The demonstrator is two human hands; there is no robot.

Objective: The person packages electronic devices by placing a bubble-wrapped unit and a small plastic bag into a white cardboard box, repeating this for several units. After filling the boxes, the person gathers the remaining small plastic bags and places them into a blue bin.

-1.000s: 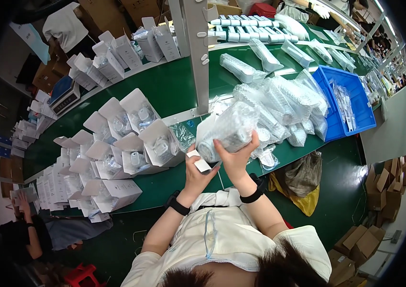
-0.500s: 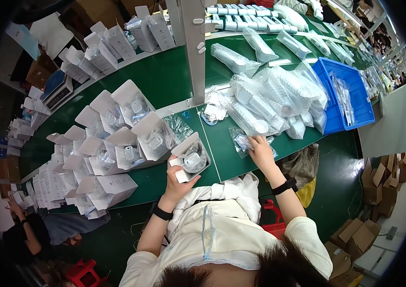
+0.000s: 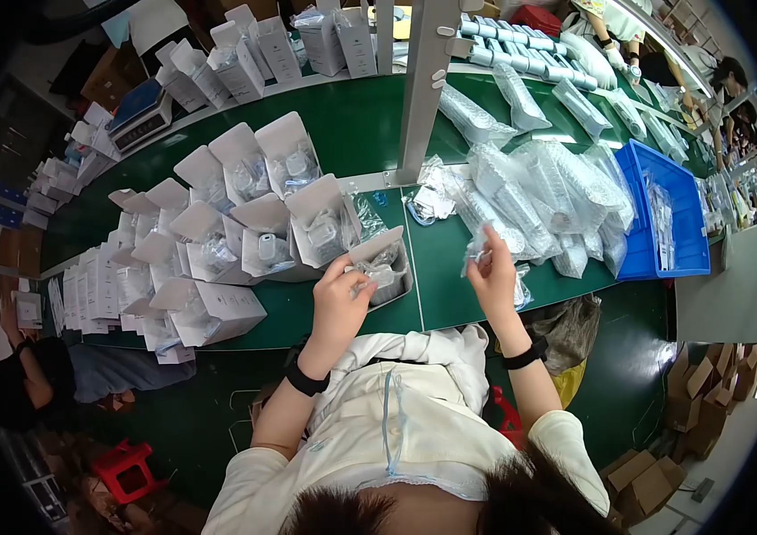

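The near edge of the green bench (image 3: 445,281) is crossed by both forearms, and close behind that edge the open box (image 3: 378,242) is placed, tilted a little. On its left it is crowded by open white boxes (image 3: 262,214), so hardly any room is given there. To its right, a bare strip marked by a pale seam is bounded by bubble-wrapped packs (image 3: 565,187) farther over and by flat clear packets (image 3: 436,192) behind. The far right is closed off by a blue bin (image 3: 663,223); behind the box, reach is interrupted by an upright metal post (image 3: 429,89), while a wide bare stretch is seen beyond the white boxes.

The left hand (image 3: 340,299) is held at the near left side of the open box, fingers bent over its mouth, where a bagged white item (image 3: 386,279) is seen; whether its grip is clamped on anything cannot be told. The right hand (image 3: 492,281) is raised over the bare strip, its grip pinched together on a small clear bag (image 3: 471,260).
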